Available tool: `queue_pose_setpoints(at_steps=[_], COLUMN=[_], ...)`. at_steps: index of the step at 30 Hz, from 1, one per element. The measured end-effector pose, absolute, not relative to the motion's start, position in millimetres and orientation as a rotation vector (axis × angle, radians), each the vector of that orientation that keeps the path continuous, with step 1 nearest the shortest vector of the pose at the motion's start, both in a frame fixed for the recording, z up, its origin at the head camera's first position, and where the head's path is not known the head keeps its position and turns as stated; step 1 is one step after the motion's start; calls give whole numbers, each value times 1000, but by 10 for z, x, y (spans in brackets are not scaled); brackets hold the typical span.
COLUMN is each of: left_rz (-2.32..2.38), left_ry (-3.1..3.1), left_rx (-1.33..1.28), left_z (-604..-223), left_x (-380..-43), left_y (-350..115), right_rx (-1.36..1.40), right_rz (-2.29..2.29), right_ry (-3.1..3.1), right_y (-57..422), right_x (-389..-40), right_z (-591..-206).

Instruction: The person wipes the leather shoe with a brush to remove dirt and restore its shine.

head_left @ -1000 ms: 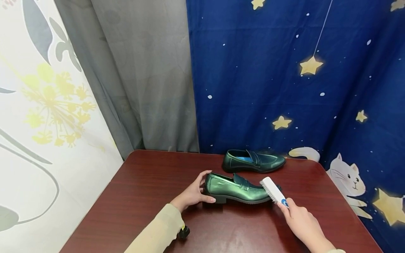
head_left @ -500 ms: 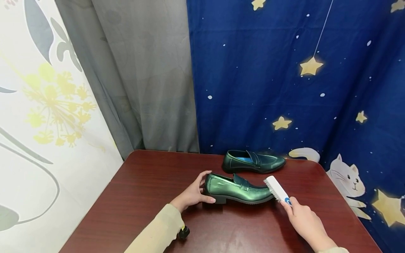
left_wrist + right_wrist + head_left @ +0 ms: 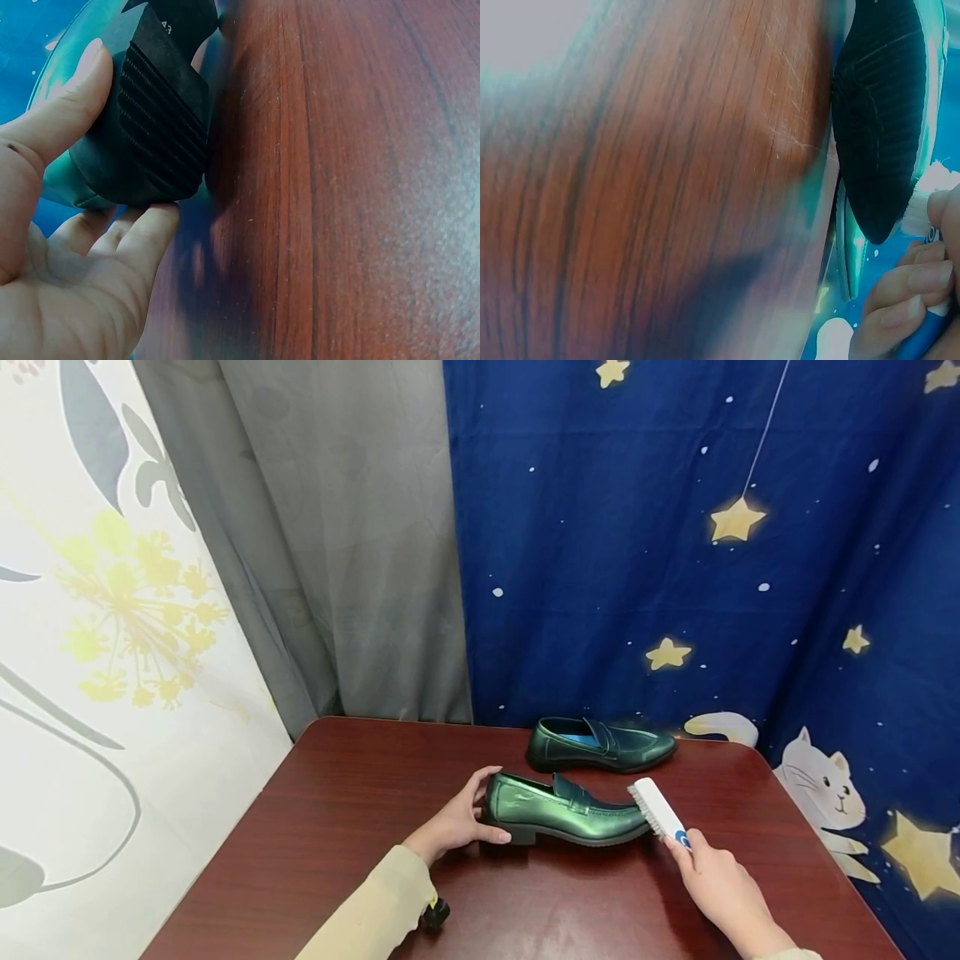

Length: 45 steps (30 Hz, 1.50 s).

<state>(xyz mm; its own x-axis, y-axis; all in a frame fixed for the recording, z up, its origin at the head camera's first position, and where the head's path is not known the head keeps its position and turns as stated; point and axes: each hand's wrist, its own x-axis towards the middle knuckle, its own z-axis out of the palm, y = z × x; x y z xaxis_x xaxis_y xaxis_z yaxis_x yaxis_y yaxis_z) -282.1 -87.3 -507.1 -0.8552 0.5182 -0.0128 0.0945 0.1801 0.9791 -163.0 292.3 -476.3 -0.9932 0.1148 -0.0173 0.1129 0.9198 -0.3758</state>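
A shiny green loafer (image 3: 536,803) is held at its heel by my left hand (image 3: 456,823), toe pointing right. The left wrist view shows the thumb against the side and fingers under the back of the ridged black heel (image 3: 161,124). My right hand (image 3: 726,887) grips a white-headed brush (image 3: 657,808) by its handle. Its bristles (image 3: 924,201) lie right at the toe, and the toe's tip is hidden behind the brush in the head view. From the right wrist, the black sole (image 3: 881,112) shows, tilted up toward the camera.
Behind the held shoe, a matching dark green loafer (image 3: 633,750) stands near the back edge of the reddish-brown table (image 3: 375,760). A small black object (image 3: 436,912) shows by the left sleeve. Grey and blue star-patterned curtains (image 3: 585,568) hang behind the table.
The brush has moved slightly right along the shoe toward the toe's tip, with the right hand following. The left hand and both loafers have stayed in place.
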Motion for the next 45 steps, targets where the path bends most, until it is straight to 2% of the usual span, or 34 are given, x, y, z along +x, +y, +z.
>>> queue_pose_setpoints(at_steps=[29,45], left_rz=[1718,1721], left_ry=[2111,2113], left_rx=[601,582], left_z=[-5070,-5073], left_x=[-2831,-2833], left_y=[-880,-867], right_rx=[-180,-115], right_rz=[645,695], right_ry=[-3045,-2988], right_y=[2641,2324], right_x=[-1574,-1563], right_z=[-4812,-4818])
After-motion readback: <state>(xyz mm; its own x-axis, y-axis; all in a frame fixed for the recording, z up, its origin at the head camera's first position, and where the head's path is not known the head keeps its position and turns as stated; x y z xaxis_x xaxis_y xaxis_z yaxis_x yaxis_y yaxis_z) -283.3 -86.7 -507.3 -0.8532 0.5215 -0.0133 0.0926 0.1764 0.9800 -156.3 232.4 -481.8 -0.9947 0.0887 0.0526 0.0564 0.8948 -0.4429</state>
